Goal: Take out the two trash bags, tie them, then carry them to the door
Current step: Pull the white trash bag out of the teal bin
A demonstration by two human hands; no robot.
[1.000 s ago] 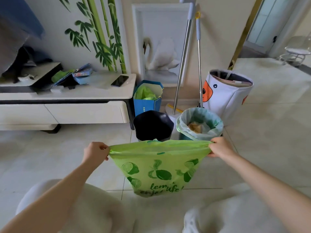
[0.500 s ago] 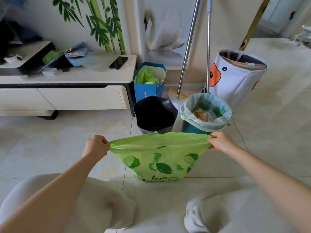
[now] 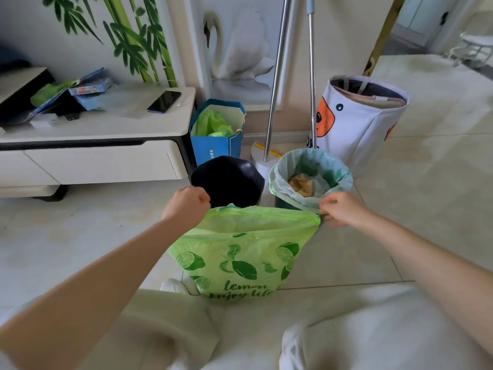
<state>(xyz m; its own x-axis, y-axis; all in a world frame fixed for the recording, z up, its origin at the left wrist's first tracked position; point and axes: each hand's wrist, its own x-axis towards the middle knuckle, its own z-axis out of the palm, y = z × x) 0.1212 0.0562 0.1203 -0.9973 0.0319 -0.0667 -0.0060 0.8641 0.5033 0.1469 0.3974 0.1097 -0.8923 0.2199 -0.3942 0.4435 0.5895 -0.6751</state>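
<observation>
A bright green trash bag (image 3: pixel 240 252) printed with lemons hangs above the floor tiles in front of my knees. My left hand (image 3: pixel 186 205) is closed on the bag's top left corner. My right hand (image 3: pixel 340 209) pinches the top right corner. The bag's mouth is stretched flat between them. Behind it stands a black bin (image 3: pixel 228 180) with no liner. To its right a second bin holds a pale green trash bag (image 3: pixel 310 173) folded over the rim, with brown scraps inside.
A white low cabinet (image 3: pixel 106 156) with a phone (image 3: pixel 164 101) stands at the left. A blue paper bag (image 3: pixel 217 134) and two mop poles (image 3: pixel 277 76) lean by the wall. A white fabric basket (image 3: pixel 360 118) sits right of the bins. An open doorway lies far right.
My hands have come closer together and the bag's top edge is shorter. The view has tilted down and moved nearer the bins.
</observation>
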